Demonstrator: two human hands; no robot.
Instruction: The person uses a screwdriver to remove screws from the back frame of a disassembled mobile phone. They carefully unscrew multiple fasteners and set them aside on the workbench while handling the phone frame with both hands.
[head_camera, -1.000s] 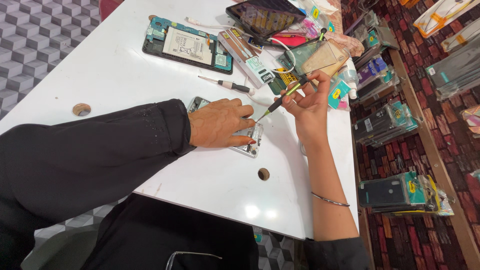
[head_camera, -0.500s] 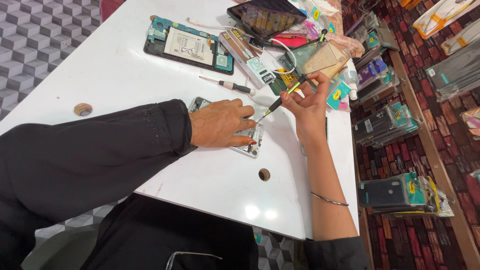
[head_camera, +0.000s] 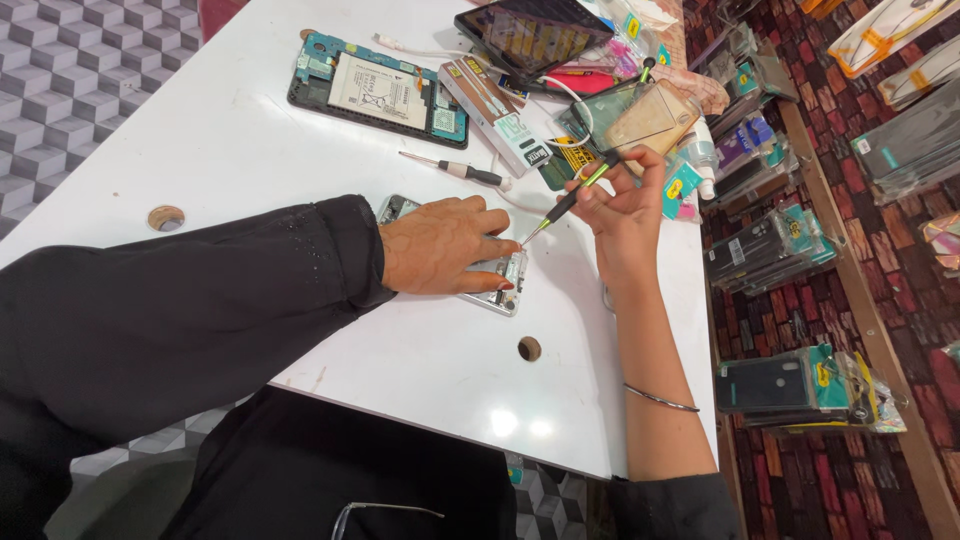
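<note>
Right grip (head_camera: 618, 205) on screwdriver (head_camera: 578, 195), spare screwdriver (head_camera: 455, 170) beside.

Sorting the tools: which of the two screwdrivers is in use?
The green-and-black screwdriver, held in the right hand with its tip at the opened phone; the other screwdriver lies untouched on the table.

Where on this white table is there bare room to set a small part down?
Bare patches: between the opened tablet and the left sleeve, around the left hole; also the near edge by the second hole. Crowded: far right corner, around the right hand and screwdriver.
</note>
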